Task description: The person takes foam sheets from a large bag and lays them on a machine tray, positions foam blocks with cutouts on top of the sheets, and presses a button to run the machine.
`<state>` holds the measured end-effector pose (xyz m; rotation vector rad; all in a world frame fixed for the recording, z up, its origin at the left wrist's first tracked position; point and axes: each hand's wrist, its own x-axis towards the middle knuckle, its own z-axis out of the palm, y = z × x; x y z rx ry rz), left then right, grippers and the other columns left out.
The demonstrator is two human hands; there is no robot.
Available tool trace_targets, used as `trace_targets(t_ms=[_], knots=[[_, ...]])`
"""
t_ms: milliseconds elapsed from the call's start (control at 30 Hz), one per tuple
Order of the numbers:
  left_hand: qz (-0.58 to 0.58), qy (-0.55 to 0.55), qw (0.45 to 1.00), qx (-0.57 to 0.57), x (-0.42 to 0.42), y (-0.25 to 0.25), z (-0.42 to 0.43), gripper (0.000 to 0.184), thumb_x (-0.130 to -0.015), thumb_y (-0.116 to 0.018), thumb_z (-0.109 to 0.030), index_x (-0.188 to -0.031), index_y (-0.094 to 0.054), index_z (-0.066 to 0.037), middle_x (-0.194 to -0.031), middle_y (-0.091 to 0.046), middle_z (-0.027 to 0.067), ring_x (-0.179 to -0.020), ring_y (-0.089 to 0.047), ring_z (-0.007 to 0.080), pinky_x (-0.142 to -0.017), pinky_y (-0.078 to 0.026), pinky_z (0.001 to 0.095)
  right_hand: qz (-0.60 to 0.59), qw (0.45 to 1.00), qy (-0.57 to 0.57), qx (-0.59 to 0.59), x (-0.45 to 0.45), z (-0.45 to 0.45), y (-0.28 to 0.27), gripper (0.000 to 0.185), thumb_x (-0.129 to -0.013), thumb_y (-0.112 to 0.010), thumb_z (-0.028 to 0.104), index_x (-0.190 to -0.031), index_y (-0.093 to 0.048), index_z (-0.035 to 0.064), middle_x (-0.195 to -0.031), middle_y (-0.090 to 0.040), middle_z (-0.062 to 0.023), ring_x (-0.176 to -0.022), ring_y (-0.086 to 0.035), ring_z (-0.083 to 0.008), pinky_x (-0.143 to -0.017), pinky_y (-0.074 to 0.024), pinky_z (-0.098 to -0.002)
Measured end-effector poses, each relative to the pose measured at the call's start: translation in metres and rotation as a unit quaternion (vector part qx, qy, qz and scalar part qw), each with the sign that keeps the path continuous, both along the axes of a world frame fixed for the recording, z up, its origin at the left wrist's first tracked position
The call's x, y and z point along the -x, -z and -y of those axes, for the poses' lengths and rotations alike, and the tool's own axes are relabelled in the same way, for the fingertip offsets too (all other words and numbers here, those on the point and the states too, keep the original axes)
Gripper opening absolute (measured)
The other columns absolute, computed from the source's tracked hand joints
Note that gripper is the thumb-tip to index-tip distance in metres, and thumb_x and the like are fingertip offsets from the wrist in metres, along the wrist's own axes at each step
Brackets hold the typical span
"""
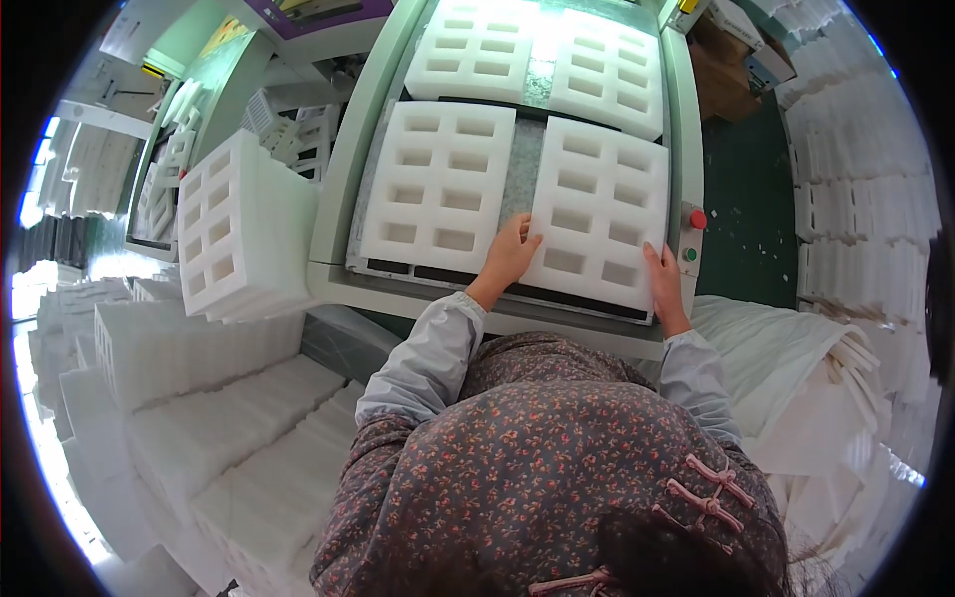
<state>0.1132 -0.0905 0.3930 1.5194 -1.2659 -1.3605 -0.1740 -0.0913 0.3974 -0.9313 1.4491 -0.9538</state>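
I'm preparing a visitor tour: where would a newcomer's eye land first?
Probably the white foam panel at the near right of the machine, with the left hand and right hand at its opposite edges. Next, the red button on the machine's right side, then the floral garment at bottom centre.

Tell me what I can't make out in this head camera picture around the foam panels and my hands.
All in the head view:
1. Underside of the front-right foam panel, between your left hand and right hand: hidden by the panel itself.
2. Far end of the back-left foam panel: cut off by the top edge.
3. Any marking on the red button: too small.
4. Machine front below its rail: largely hidden by your floral top.
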Motion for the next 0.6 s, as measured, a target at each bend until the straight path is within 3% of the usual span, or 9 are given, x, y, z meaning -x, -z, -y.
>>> trace_targets(t_ms=[167, 600], knots=[[-0.022, -0.019, 1.0, -0.008, 0.002, 0.017, -0.001, 0.043, -0.085, -0.053, -0.006, -0.125, -0.04, -0.002, -0.105, -0.061, 0.0175, -0.089, -0.061, 0.0239, -0.077, -0.047, 0.0323, -0.076, 0.997, 0.016, 0.02, -0.008, -0.004, 0.006, 0.04, -0.092, -0.052, 0.02, -0.125, -0.047, -0.002, -0.114, -0.057, -0.0122, -0.097, -0.053, -0.0144, -0.084, -0.0423, -0.0244], [0.004, -0.022, 0.999, -0.045, 0.006, 0.007, -0.004, 0.042, -0.086, -0.05, -0.009, -0.126, -0.036, -0.006, -0.094, -0.062, 0.0144, -0.075, -0.058, 0.0212, -0.069, -0.045, 0.0321, -0.079, 0.997, 0.0, 0.02, -0.004, -0.006, 0.014, 0.042, -0.091, -0.051, 0.021, -0.126, -0.046, -0.0018, -0.115, -0.056, -0.0133, -0.099, -0.053, -0.0179, -0.086, -0.0411, -0.0264]])
